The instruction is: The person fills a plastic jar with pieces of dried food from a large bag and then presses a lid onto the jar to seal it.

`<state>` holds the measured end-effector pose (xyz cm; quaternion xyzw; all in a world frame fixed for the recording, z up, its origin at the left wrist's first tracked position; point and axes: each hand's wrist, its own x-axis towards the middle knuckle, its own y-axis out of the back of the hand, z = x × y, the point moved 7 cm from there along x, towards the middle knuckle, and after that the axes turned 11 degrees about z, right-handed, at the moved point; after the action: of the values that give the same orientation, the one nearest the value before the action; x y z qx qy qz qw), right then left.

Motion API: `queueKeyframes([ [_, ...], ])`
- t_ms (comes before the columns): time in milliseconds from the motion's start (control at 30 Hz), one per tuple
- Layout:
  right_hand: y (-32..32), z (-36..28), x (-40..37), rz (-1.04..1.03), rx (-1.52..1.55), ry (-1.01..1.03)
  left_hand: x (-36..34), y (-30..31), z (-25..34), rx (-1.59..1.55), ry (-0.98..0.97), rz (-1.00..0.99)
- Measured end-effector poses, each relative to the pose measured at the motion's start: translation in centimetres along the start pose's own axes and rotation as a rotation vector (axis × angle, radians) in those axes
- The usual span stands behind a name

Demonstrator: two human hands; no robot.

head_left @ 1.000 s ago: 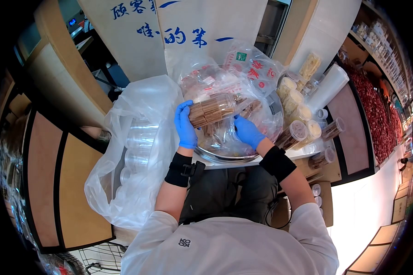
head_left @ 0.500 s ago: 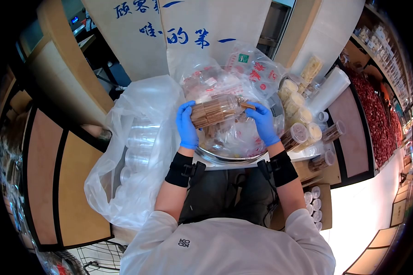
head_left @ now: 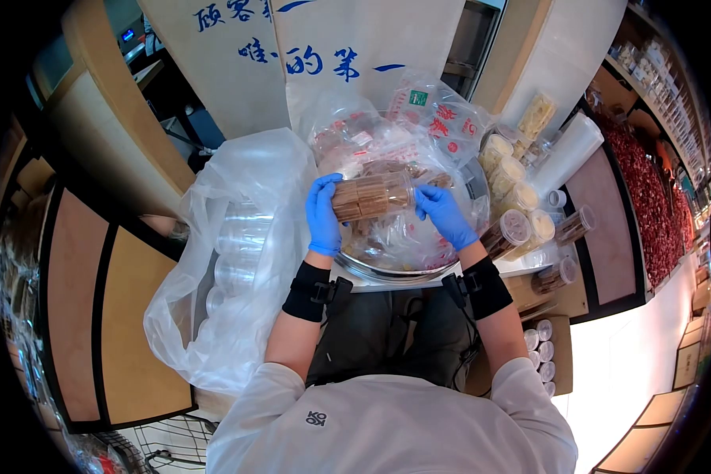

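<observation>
A clear plastic jar [head_left: 371, 196] packed with brown sticks lies on its side above a round metal tray [head_left: 395, 275]. My left hand [head_left: 322, 217], in a blue glove, is wrapped around the closed end of the jar. At the jar's mouth is my right hand [head_left: 446, 212], also gloved, its fingers pressed together against the opening. Whatever may be between those fingertips is hidden. Under the jar, crumpled clear plastic bags [head_left: 407, 241] and more brown pieces lie in the tray.
On the left, a large translucent bag [head_left: 174, 316] holds clear empty jars [head_left: 241, 237]. Filled jars [head_left: 521, 197] with pale contents and a clear plastic roll [head_left: 569, 154] stand on the right. A cardboard box [head_left: 561, 347] with lidded containers sits lower right.
The brown piece in my right fingers is no longer visible there. My right hand has moved slightly left and down against the jar's mouth, and the jar is more level.
</observation>
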<state>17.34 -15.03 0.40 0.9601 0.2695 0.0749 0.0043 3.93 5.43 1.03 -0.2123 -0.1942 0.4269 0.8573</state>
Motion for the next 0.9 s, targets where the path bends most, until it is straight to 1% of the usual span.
queueKeyframes([
  [33,-0.1,0.4,0.0,-0.017,-0.038,-0.034,0.1,0.0,-0.1,0.002,-0.007,-0.017],
  [100,-0.1,0.5,-0.1,-0.008,-0.033,-0.03,0.1,0.0,-0.2,0.004,-0.014,-0.034],
  [167,-0.3,0.5,-0.4,-0.003,-0.027,-0.026,0.2,0.2,-0.7,0.005,0.03,-0.032],
  [233,0.0,0.3,-0.4,0.07,-0.014,-0.005,0.1,0.1,-0.4,0.003,0.03,-0.028],
  [300,0.2,-0.1,-0.4,0.081,0.001,0.007,0.0,0.0,-0.1,0.001,0.033,-0.025],
  [333,0.4,-0.4,-0.4,0.094,0.016,0.019,0.0,0.1,-0.3,-0.017,0.068,-0.015],
  [467,0.2,-0.3,-0.4,0.062,0.06,0.026,-0.3,0.1,-0.3,-0.021,0.16,-0.002],
  [500,-0.1,-0.3,-0.5,0.021,0.042,0.047,-0.2,0.2,-0.6,-0.02,0.162,-0.003],
  [533,-0.3,-0.3,-0.5,-0.022,0.025,0.07,-0.1,0.1,-0.6,-0.022,0.121,-0.015],
  [567,-0.2,-0.2,-0.5,-0.021,0.025,0.069,0.1,0.1,-0.6,-0.024,0.08,-0.027],
  [667,-0.6,-1.1,-0.9,-0.055,0.078,0.043,0.2,0.0,-0.4,-0.028,0.041,-0.045],
  [733,0.4,-2.3,-0.9,0.09,0.18,0.051,-0.1,0.0,-0.1,-0.031,0.071,-0.035],
  [767,0.8,-2.1,-0.8,0.09,0.18,0.052,-0.2,0.0,-0.1,-0.034,0.102,-0.025],
  [833,2.1,-1.5,-0.4,0.179,0.133,0.022,-0.1,0.1,-0.3,-0.034,0.087,-0.002],
  [900,1.2,-1.4,-0.8,0.139,0.082,0.011,0.0,0.2,-0.2,-0.033,0.073,0.02],
])
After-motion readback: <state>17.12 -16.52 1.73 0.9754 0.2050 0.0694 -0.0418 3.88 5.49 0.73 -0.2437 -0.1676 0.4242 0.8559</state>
